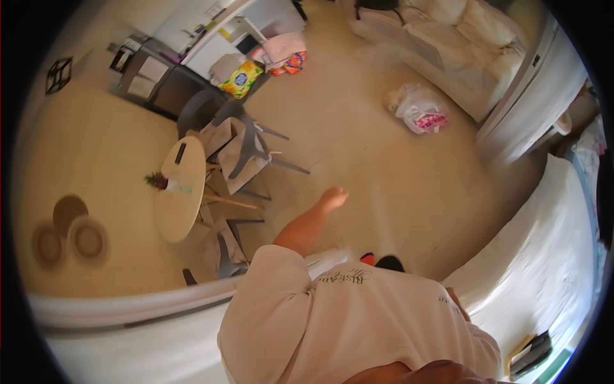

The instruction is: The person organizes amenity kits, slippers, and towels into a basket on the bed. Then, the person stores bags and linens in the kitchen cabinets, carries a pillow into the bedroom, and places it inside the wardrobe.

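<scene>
My left hand [334, 198] reaches out over the tan floor from a pale sleeve. Its fingers look curled closed, slightly blurred, with nothing visible in them, and it touches nothing. A small strip of skin from my right arm shows at the right side of my pale printed shirt [358, 320]; the right hand is hidden. Left of my left hand are grey chairs [246, 150] and an oval table [176, 214] bearing a small plant and a dark object. Beyond my hand, a white plastic bag [412, 105] with pink print lies on the floor.
A pale sofa [448, 48] stands at the upper right. Bags and a yellow package [241, 79] sit by the dark cabinet [182, 83] at the upper left. A white-covered surface [543, 249] runs along the right, and a white ledge [128, 313] along the lower left.
</scene>
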Demonstrator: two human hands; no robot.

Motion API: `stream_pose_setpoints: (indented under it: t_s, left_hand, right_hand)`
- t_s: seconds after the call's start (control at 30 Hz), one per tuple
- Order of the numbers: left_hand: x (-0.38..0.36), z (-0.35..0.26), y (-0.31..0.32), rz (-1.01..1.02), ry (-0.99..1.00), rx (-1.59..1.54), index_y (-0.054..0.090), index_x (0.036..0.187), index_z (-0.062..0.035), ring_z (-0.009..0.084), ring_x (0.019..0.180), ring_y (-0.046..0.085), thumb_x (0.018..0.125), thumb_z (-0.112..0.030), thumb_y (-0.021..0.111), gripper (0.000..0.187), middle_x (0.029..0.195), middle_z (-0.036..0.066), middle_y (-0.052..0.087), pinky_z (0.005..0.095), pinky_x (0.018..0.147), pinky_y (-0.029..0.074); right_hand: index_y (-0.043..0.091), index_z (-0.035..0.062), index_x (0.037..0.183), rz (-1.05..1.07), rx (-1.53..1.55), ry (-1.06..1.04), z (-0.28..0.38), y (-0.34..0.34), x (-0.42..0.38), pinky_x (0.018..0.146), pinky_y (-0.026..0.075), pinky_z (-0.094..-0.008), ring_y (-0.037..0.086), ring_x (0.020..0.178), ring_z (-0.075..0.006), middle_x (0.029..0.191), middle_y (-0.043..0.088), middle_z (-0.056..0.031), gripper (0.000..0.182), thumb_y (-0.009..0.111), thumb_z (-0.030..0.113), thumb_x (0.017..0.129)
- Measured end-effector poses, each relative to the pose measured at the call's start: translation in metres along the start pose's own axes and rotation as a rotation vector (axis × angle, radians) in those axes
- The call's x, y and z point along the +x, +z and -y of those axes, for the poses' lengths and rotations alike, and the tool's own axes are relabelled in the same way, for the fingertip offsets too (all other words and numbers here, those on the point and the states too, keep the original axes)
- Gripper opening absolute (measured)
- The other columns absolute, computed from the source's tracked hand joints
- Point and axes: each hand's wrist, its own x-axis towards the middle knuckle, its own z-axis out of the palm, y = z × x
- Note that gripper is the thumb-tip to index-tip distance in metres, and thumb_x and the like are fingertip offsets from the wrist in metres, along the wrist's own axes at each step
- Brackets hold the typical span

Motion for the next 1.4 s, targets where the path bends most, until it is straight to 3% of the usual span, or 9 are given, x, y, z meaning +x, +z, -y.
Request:
stream_pose_setpoints:
  t_s: [0.27, 0.37, 0.43, 0.5, 0.73, 0.87, 1.07, 1.3, 1.4]
  left_hand:
    - [0.172, 0.005, -0.118, 0.231, -0.047, 0.111, 0.059, 0.113, -0.0003, 0.0343, 0.114, 0.052, 0.09, -0.041, 0.049, 0.048, 0.122, 0.02, 0.056, 0.0427, 0.096, 0.041]
    - [0.191, 0.032, -0.144, 0.181, -0.194, 0.027, 0.06, 0.111, -0.0001, 0.0371, 0.112, 0.053, 0.09, -0.042, 0.048, 0.048, 0.116, 0.023, 0.058, 0.0445, 0.095, 0.041]
    - [0.23, 0.103, -0.114, 0.467, 0.04, 0.315, 0.06, 0.114, 0.0002, 0.0388, 0.112, 0.052, 0.091, -0.043, 0.047, 0.051, 0.118, 0.025, 0.057, 0.0447, 0.095, 0.041]
    - [0.237, 0.108, -0.124, 0.585, -0.176, 0.253, 0.059, 0.117, 0.0011, 0.0394, 0.113, 0.052, 0.091, -0.044, 0.047, 0.053, 0.122, 0.025, 0.055, 0.0453, 0.096, 0.04]
    - [0.379, 0.107, -0.151, 0.666, -0.107, 0.315, 0.06, 0.114, 0.0002, 0.0375, 0.108, 0.055, 0.09, -0.044, 0.05, 0.052, 0.115, 0.024, 0.059, 0.0446, 0.092, 0.042]
    - [0.46, 0.048, -0.218, 0.074, -0.417, -0.371, 0.063, 0.103, -0.0033, 0.0343, 0.098, 0.061, 0.087, -0.041, 0.055, 0.041, 0.1, 0.019, 0.065, 0.0402, 0.085, 0.047]
    - [0.517, 0.042, -0.2, 0.254, -0.511, -0.289, 0.063, 0.105, -0.0046, 0.0341, 0.101, 0.059, 0.087, -0.045, 0.055, 0.045, 0.104, 0.018, 0.064, 0.0402, 0.087, 0.046]
    - [0.505, 0.082, -0.17, 0.542, -0.684, -0.165, 0.064, 0.106, -0.0046, 0.0355, 0.106, 0.056, 0.088, -0.048, 0.05, 0.048, 0.109, 0.018, 0.063, 0.0413, 0.092, 0.043]
    - [0.52, 0.072, -0.2, 0.476, -0.673, -0.19, 0.064, 0.105, -0.0046, 0.0355, 0.105, 0.056, 0.089, -0.046, 0.05, 0.046, 0.109, 0.018, 0.063, 0.0409, 0.091, 0.044]
  right_hand:
    - [0.066, 0.0026, 0.103, 0.215, -0.775, -0.497, 0.19, -0.125, 0.139, 0.082, 0.052, -0.0438, 0.063, 0.102, -0.0311, 0.109, 0.064, -0.0163, 0.031, 0.049, 0.025, 0.089]
    - [0.06, 0.0012, 0.113, 0.306, -0.521, -0.363, 0.296, -0.182, 0.215, 0.089, 0.049, -0.0438, 0.058, 0.11, -0.0318, 0.12, 0.059, -0.0174, 0.037, 0.043, 0.026, 0.093]
    - [0.051, -0.0008, 0.124, 0.13, 0.05, -0.102, 0.386, -0.233, 0.249, 0.095, 0.045, -0.0423, 0.053, 0.115, -0.034, 0.124, 0.056, -0.0175, 0.044, 0.037, 0.031, 0.096]
    - [0.05, 0.0018, 0.125, 0.037, -0.267, -0.452, 0.451, -0.253, 0.323, 0.097, 0.043, -0.0408, 0.051, 0.118, -0.034, 0.126, 0.055, -0.017, 0.041, 0.039, 0.029, 0.097]
    - [0.054, 0.0069, 0.116, 0.086, 0.884, -0.008, 0.64, -0.335, 0.425, 0.081, 0.046, -0.0476, 0.054, 0.105, -0.0291, 0.113, 0.057, -0.0143, 0.054, 0.063, 0.045, 0.078]
    - [0.024, 0.013, 0.145, 0.432, 1.248, 0.245, 0.709, -0.344, 0.471, 0.102, 0.025, -0.0586, 0.021, 0.137, -0.0356, 0.15, 0.021, -0.0162, 0.108, 0.065, 0.07, 0.063]
    - [0.014, 0.0181, 0.149, 0.473, 1.31, 0.331, 0.798, -0.328, 0.566, 0.1, -0.003, -0.0711, 0.007, 0.14, -0.0409, 0.155, 0.006, -0.0127, 0.12, 0.059, 0.081, 0.057]
    - [0.025, 0.018, 0.147, 0.584, 1.253, 0.475, 0.845, -0.326, 0.686, 0.1, 0.009, -0.0704, 0.022, 0.137, -0.0389, 0.152, 0.025, -0.0091, 0.092, 0.056, 0.067, 0.075]
    - [0.028, 0.0132, 0.144, 0.479, 1.594, 0.192, 0.877, -0.355, 0.712, 0.108, 0.017, -0.0525, 0.035, 0.132, -0.0295, 0.147, 0.034, -0.0075, 0.076, 0.053, 0.053, 0.085]
